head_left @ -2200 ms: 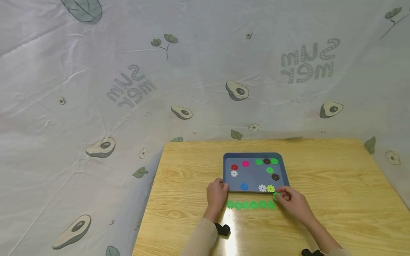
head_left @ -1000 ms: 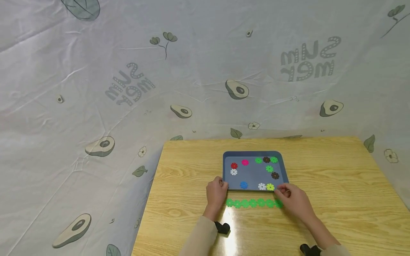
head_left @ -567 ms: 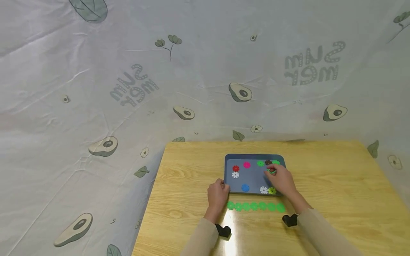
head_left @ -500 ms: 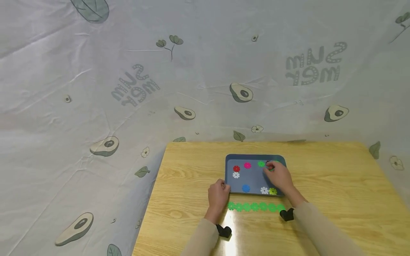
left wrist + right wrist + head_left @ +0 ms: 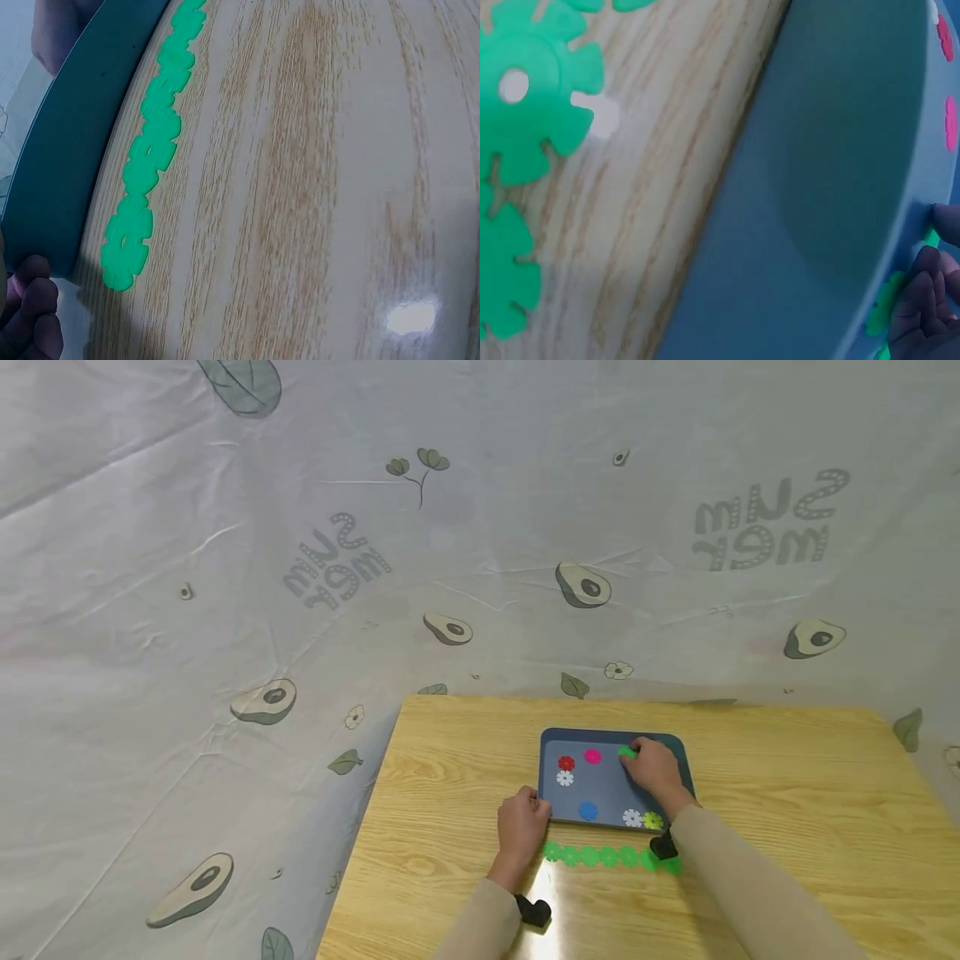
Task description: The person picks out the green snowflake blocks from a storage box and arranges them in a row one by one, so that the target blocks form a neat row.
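My left hand (image 5: 522, 827) grips the near left corner of a grey-blue tray (image 5: 606, 789); in the left wrist view its fingers (image 5: 37, 307) curl at that corner. My right hand (image 5: 656, 768) is over the tray's far right part. Its thumb and finger pinch a green snowflake disc (image 5: 627, 752), a sliver of which shows in the right wrist view. The hand hides the discs beneath it, though another green disc (image 5: 885, 304) shows beside the fingers. In front of the tray lies a row of several green snowflake discs (image 5: 589, 857), edges touching or nearly so.
Also in the tray are a red disc (image 5: 566, 763), a pink one (image 5: 592, 757), a blue one (image 5: 588, 811), a yellow one (image 5: 652, 820) and two white discs (image 5: 565, 778). The wooden table (image 5: 450, 777) meets a patterned cloth (image 5: 487, 527) behind.
My right hand set a green disc at the row's right end, then moved up over the tray to another green disc. My left hand stays at the tray corner. The head view shifted slightly.
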Demonstrator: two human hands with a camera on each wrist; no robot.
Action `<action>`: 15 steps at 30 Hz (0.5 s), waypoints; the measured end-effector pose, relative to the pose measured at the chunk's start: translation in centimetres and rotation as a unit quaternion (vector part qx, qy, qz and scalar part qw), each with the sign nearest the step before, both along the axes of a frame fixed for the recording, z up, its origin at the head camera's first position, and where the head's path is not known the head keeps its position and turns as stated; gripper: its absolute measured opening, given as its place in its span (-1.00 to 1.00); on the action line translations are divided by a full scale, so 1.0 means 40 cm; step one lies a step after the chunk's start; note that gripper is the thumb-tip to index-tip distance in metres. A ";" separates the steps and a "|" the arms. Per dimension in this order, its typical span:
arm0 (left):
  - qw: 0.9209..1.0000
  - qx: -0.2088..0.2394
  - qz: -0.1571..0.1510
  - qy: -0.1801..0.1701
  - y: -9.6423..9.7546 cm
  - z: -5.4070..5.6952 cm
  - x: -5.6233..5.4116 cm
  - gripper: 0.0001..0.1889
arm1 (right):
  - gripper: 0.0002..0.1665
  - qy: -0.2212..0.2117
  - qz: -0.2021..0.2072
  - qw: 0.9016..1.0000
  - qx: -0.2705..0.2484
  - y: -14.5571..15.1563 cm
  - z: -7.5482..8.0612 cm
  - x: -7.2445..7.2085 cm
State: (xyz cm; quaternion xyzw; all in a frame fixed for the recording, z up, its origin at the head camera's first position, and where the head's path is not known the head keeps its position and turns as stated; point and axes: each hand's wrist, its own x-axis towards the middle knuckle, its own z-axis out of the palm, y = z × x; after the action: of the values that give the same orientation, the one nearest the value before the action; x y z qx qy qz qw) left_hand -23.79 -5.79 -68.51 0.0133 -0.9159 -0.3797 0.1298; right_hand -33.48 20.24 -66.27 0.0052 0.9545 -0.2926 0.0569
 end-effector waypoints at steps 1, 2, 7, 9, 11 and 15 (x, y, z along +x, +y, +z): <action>1.000 -0.001 -0.001 0.003 0.001 -0.001 0.000 -0.94 | -0.45 -0.001 0.002 1.000 0.005 0.002 0.002 -0.001; 1.000 -0.002 -0.002 0.006 0.001 -0.002 0.000 -0.95 | -0.46 -0.001 0.004 1.000 0.010 0.003 0.003 -0.003; 1.000 -0.003 -0.005 0.012 -0.001 -0.005 -0.001 -0.95 | -0.45 -0.018 -0.006 1.000 0.002 0.009 0.013 0.000; 1.000 -0.006 -0.006 0.011 -0.002 -0.006 -0.001 -0.93 | -0.47 -0.029 -0.016 0.999 -0.013 0.009 0.018 0.006; 1.000 -0.009 -0.005 0.013 -0.002 -0.010 -0.001 -0.91 | -0.51 -0.034 -0.020 0.999 -0.027 0.007 0.023 0.015; 1.000 -0.015 0.002 0.019 -0.003 -0.014 -0.001 -0.90 | -0.60 -0.014 -0.013 0.998 -0.055 0.004 0.036 0.035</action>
State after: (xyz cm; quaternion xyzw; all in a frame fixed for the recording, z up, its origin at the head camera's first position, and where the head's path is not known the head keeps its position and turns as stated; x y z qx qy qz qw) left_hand -23.85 -5.93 -69.08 0.0057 -0.9188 -0.3660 0.1480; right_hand -32.08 20.38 -64.84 0.0185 0.9359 -0.3454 0.0664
